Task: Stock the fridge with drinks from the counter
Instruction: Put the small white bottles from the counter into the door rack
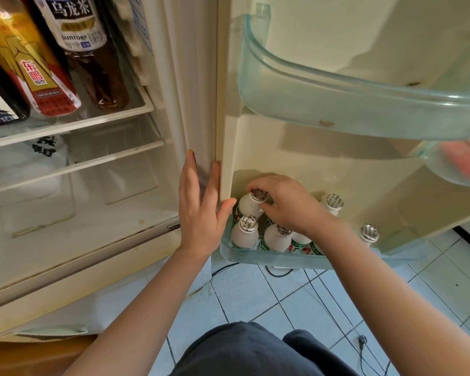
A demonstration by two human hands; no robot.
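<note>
The right hand (285,204) clamps a small white foil-capped bottle (251,204) into the clear plastic door shelf (255,257); the left hand (201,204), fingers spread, steadies the fridge edge.

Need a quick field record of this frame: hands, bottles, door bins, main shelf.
left hand: open, flat against the fridge frame edge
right hand: grip closed on the small white foil-capped bottle
lowest clear door bin: at least five such bottles visible, upright
upper clear green-tinted door bin: looks empty
main shelf: dark tea bottle and red-yellow drink bottle
floor: pale tiles, black cable
</note>
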